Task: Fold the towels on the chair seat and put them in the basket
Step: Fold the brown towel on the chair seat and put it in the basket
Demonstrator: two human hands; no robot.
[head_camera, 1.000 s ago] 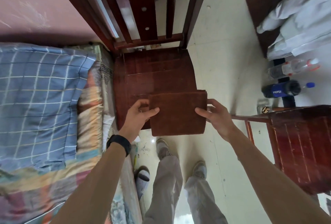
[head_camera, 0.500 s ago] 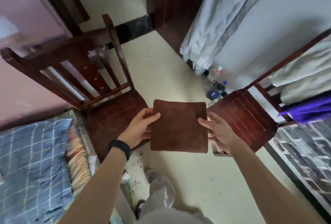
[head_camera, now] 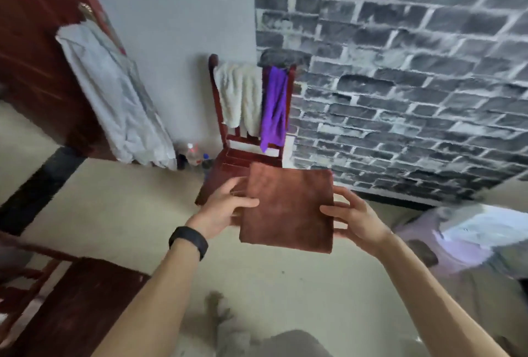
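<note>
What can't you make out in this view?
Head view:
- Fingers of the left hand and right hand under the brown towel: hidden by it.
- Pale lilac object at right: motion-blurred, possibly the basket, cannot tell.
- Bottles beside the far chair: blurred, labels unreadable.

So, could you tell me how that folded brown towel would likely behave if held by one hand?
Probably floppy: the folded brown towel lies flat with the left hand and right hand pinching opposite edges. It looks light, carried by fingertips. One-handed, its layers may sag open.
</note>
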